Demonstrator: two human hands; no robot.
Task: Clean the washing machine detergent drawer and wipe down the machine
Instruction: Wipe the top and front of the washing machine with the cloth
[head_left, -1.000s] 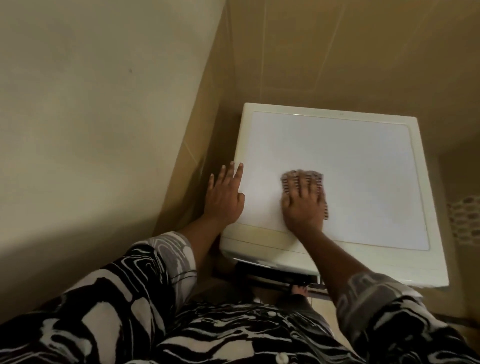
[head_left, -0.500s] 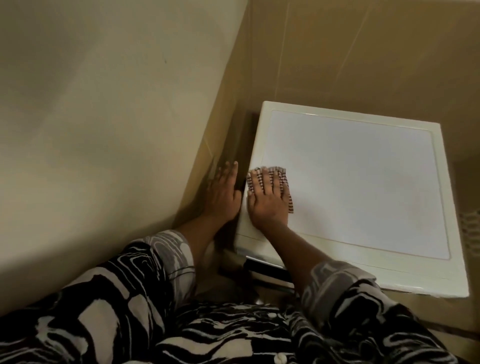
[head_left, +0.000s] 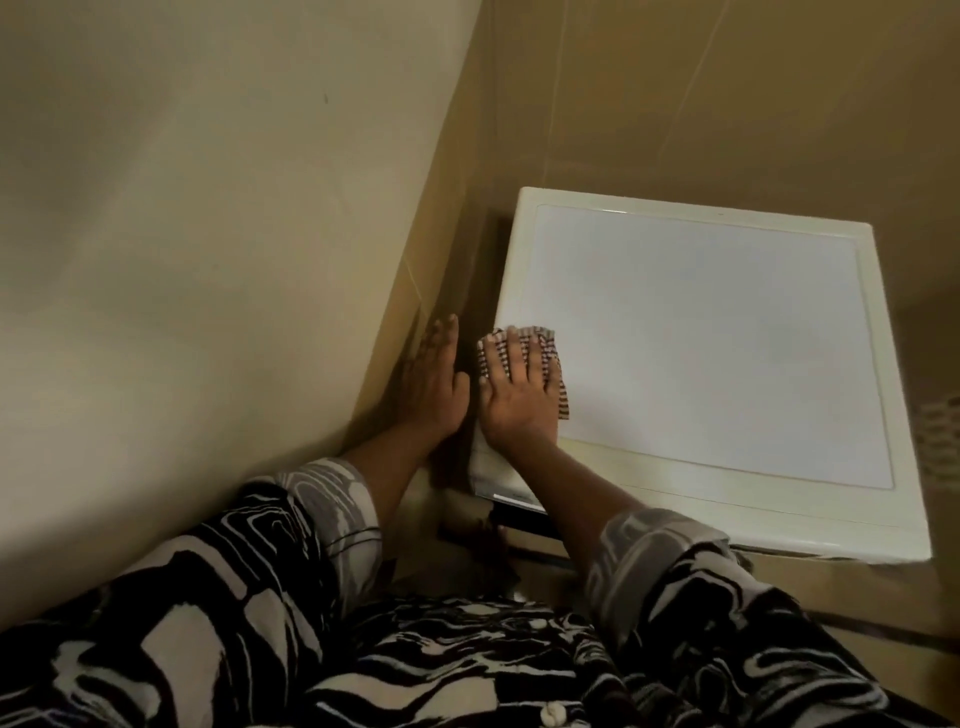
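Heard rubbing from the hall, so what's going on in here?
A person is wiping the top of the washing machine. Their right hand presses a striped cloth flat on the top, near its front left corner. The left hand, fingers straight, sits just off the machine's left edge, in the gap by the wall.

Dim, warm, soft, edges warped
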